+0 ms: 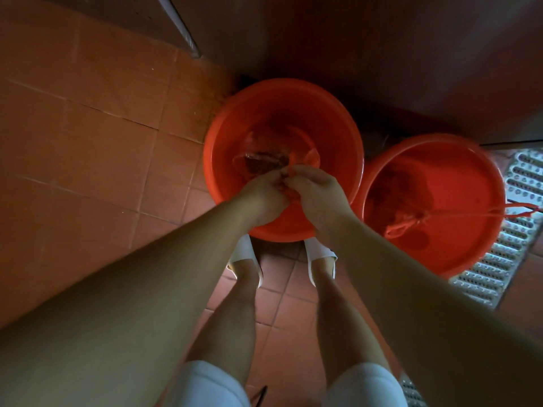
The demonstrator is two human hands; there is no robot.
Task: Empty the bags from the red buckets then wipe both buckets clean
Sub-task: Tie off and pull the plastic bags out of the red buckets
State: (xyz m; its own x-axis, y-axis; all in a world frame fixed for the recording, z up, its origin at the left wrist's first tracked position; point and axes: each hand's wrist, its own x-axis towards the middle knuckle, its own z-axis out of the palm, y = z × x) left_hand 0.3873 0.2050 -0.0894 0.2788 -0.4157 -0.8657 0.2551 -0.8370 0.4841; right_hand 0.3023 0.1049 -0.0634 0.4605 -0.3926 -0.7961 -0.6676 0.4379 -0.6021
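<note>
The red plastic bag (296,164) sits inside the left red bucket (283,113), its dark contents low in the bowl. You pinch its gathered top between both hands: your left hand (264,195) and right hand (316,192) meet above the near rim, fingers curled on the film. The right red bucket (470,254) stands just beside, holding another bag (402,198) with red ties (458,214) draped across its rim. Both buckets rest on terracotta floor tiles (88,142), with a metal drain grate (499,259) partly beneath the right one and a dark wall (382,39) behind.
</note>
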